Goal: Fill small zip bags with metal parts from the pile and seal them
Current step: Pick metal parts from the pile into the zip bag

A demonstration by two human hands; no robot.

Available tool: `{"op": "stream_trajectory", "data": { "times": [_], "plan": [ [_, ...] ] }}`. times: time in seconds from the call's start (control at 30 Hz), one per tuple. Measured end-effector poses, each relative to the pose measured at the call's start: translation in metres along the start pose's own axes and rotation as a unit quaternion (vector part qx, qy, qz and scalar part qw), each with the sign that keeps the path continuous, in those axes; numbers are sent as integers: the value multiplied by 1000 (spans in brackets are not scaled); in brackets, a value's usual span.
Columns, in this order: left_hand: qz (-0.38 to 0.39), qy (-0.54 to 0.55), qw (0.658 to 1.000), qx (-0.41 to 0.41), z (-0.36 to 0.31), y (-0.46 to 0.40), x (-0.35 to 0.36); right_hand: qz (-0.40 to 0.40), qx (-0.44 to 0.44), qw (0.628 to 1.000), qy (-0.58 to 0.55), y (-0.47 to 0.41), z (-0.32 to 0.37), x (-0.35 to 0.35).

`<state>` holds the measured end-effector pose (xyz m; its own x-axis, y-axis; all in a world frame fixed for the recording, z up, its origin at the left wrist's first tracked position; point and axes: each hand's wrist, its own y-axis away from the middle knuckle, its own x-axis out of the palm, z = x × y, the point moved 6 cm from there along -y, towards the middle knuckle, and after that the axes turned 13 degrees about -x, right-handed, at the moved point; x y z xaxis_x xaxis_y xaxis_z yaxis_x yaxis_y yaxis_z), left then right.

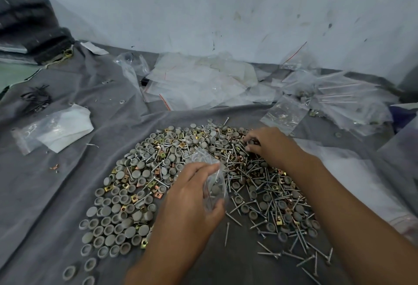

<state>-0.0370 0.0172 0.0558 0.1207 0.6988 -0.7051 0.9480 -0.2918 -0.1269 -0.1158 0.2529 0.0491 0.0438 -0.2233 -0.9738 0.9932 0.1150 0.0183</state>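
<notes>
I see my left hand [192,196] gripping a small clear plastic zip bag [213,185] low in the middle of the view, thumb and fingers curled round its sides, just above the near part of the pile. The bag already carries a few pieces; a round grey cap shows through the film, and its mouth points up and away from me.

My right hand [264,142] reaches across to the far right part of the wide pile of mixed metal parts [181,171], its fingertips bunched and pinching at small pieces there; I cannot tell exactly which piece they have hold of.

The pile spreads over a crumpled grey cloth [67,183] that covers the bench. On its left lie mostly round grey caps [117,223] mixed with square brass-coloured clips [125,179]; on its right lie mostly long silver screws [271,185].

Beyond the pile, against the scuffed pale wall [226,2], sits a loose heap of empty clear zip bags [199,83] with red seal lines. To the far right lie filled clear bags [334,94] with long screws inside. At the left, a folded white sheet of plastic [65,126] rests on the cloth.
</notes>
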Motion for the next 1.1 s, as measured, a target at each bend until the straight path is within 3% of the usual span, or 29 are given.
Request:
{"op": "stream_trajectory", "data": {
  "times": [0.3, 0.47, 0.6, 0.73, 0.8, 0.9, 1.0, 1.1],
  "plan": [
    [4, 5, 1000, -6, -2, 2, 2, -82, -40, 995, -36, 12, -9, -2],
    [4, 7, 1000, -6, -3, 1, 3, -135, -24, 974, -180, 27, -9, -3],
    [5, 6, 1000, -5, -3, 1, 6, -220, 0, 906, -361, 61, 4, -6],
    [12, 4, 1000, 3, -5, 1, 11, -165, -22, 779, -604, 90, 39, 13],
    [11, 0, 1000, 1, -5, 1, 11, -153, -43, 755, -636, 98, 55, 16],
    [7, -4, 1000, 3, -6, 1, 11, -156, -69, 772, -612, 102, 69, 14],
    [4, -1, 1000, 7, -9, 1, 11, -183, -96, 828, -521, 104, 79, 8],
    [6, 15, 1000, 15, -11, 1, 12, -232, -147, 896, -349, 108, 89, 4]
  ]
}}
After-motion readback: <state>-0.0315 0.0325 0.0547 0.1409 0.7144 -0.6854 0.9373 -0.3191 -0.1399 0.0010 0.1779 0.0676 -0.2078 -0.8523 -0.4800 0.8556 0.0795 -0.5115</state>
